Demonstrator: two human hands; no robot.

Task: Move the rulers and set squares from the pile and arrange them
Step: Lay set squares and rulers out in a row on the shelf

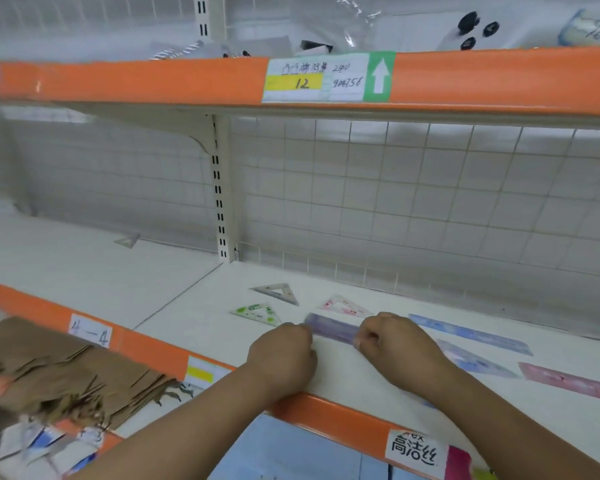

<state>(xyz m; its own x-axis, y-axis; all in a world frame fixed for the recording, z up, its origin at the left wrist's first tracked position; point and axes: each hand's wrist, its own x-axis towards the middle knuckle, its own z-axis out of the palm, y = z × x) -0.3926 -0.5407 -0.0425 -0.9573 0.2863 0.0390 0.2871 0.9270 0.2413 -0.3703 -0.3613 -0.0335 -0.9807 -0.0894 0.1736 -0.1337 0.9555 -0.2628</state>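
Note:
A purple ruler [333,329] lies flat on the white shelf [194,306]. My left hand [283,355] and my right hand [392,344] each grip one end of it with curled fingers. Behind it lie a green set square [258,313], a clear grey set square [278,292] and a pink set square [347,306]. To the right are a blue ruler [471,336], a pale blue set square [475,363] partly hidden by my right arm, and a pink ruler [572,381].
A wire grid [413,202] backs the shelf, with an orange-edged shelf [153,81] overhead. Another small set square [127,241] lies far left. Brown paper bags [59,379] are stacked on a lower level at the left.

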